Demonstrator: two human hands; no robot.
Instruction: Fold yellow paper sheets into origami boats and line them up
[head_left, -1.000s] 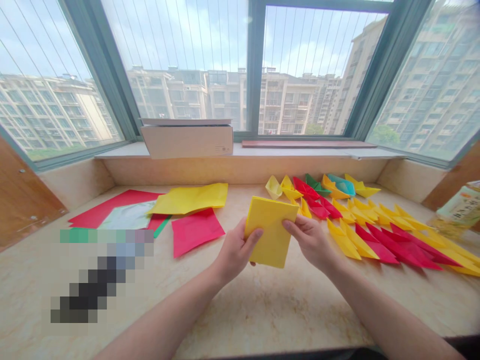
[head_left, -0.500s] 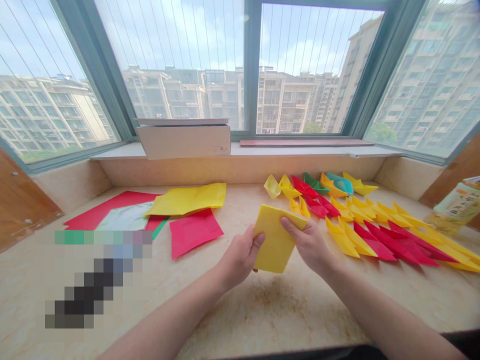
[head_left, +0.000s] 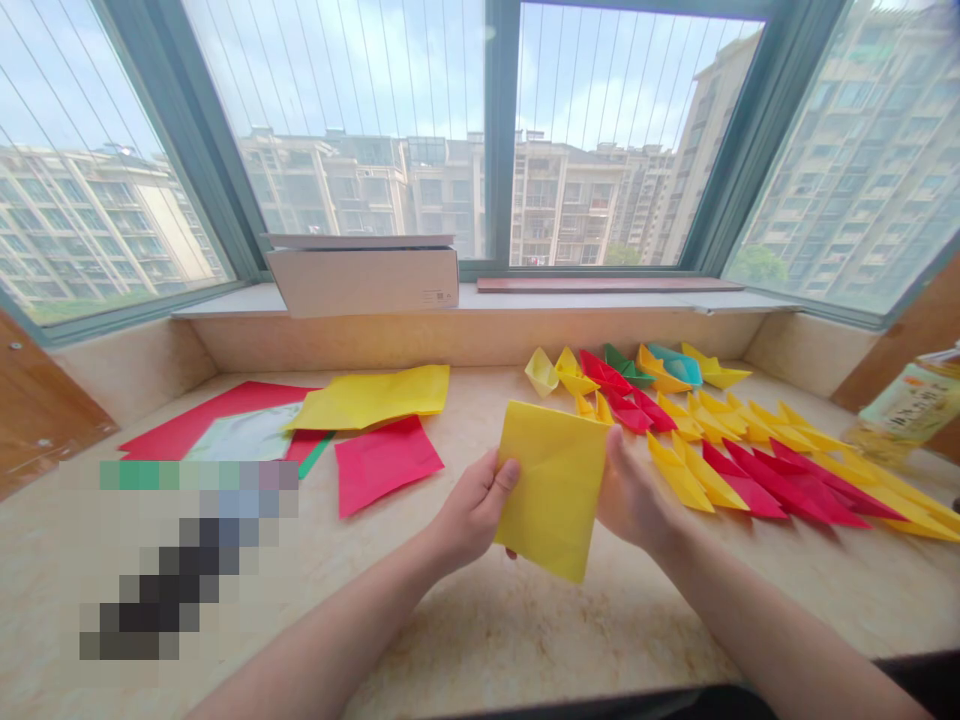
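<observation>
A folded yellow sheet of paper (head_left: 553, 490) is held up over the counter, its broad face towards me. My left hand (head_left: 474, 505) grips its left edge, thumb in front and fingers behind. At the right edge is my right hand (head_left: 634, 495), with its thumb along the upper right corner and its other fingers hidden behind the paper. Just beyond the right hand stand yellow paper boats (head_left: 694, 475) and red paper boats (head_left: 791, 485). Left of my left hand lies a pinkish-red paper square (head_left: 388, 468).
A yellow sheet (head_left: 371, 398) and a red sheet (head_left: 217, 415) lie at the left, near a pixelated dark patch (head_left: 161, 590). A white box (head_left: 364, 280) stands on the window ledge. Smaller boats (head_left: 600, 375) line the back; a labelled bottle (head_left: 915, 405) stands far right.
The yellow paper shows a wider, longer face than before. My right thumb has moved off its front to the right edge. My left hand keeps its grip; the view has shifted slightly.
</observation>
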